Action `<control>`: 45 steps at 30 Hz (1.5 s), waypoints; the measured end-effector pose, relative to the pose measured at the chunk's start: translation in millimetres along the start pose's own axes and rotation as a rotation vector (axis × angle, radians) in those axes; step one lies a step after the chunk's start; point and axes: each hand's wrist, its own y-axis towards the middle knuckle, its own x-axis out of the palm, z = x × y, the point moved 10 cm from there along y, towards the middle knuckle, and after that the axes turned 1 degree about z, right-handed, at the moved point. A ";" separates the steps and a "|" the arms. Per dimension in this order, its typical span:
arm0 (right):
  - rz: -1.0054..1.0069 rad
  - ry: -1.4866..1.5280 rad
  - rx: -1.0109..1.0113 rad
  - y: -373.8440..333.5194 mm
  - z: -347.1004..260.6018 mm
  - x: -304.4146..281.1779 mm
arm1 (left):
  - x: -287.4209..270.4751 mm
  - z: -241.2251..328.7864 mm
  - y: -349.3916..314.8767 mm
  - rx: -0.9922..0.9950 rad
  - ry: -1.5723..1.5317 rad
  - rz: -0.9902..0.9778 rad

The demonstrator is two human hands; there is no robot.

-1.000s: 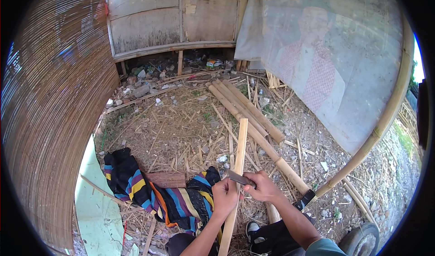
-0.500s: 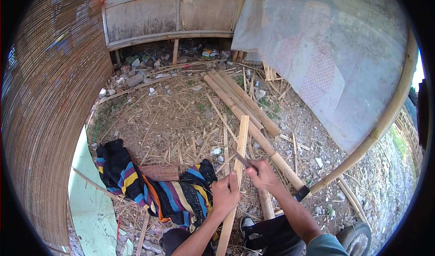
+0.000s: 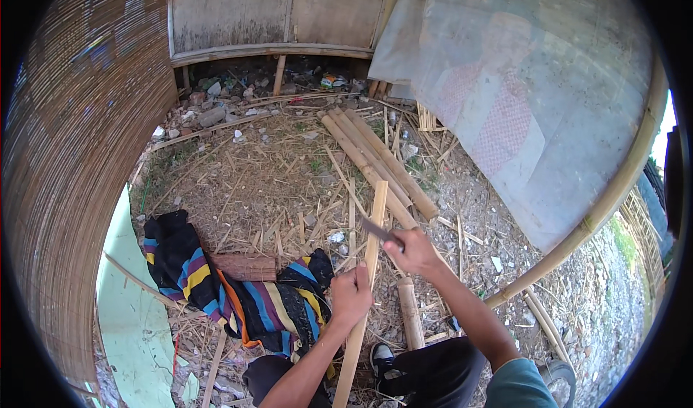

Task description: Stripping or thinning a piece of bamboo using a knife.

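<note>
Left hand (image 3: 351,296): grip clamped round the strip (image 3: 371,255), about mid-length, thumb up. Strip pale, slanting from lower edge up and away, in front of the person. Right hand (image 3: 413,253): grip clamped on the knife (image 3: 378,232), blade pointing left across strip above left hand; contact unclear. Striped cloth (image 3: 268,308) on ground left, log (image 3: 247,267) against it. Poles (image 3: 395,168) lie beyond.

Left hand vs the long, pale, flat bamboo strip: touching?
Touching. The head view shows the left hand closed on the long, pale, flat bamboo strip, with no gap between them.
</note>
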 end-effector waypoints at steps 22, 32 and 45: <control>0.014 -0.019 -0.108 0.4 -15.5 -12.8 | 11.4 -5.0 -5.0 -0.044 -0.199 -0.072; 0.270 -0.139 0.549 46.0 134.3 -97.4 | 26.7 6.5 -18.3 -0.032 -0.159 -0.209; 0.086 1.146 0.635 -57.4 54.9 43.9 | -2.0 -12.3 10.9 -0.151 -0.292 -0.077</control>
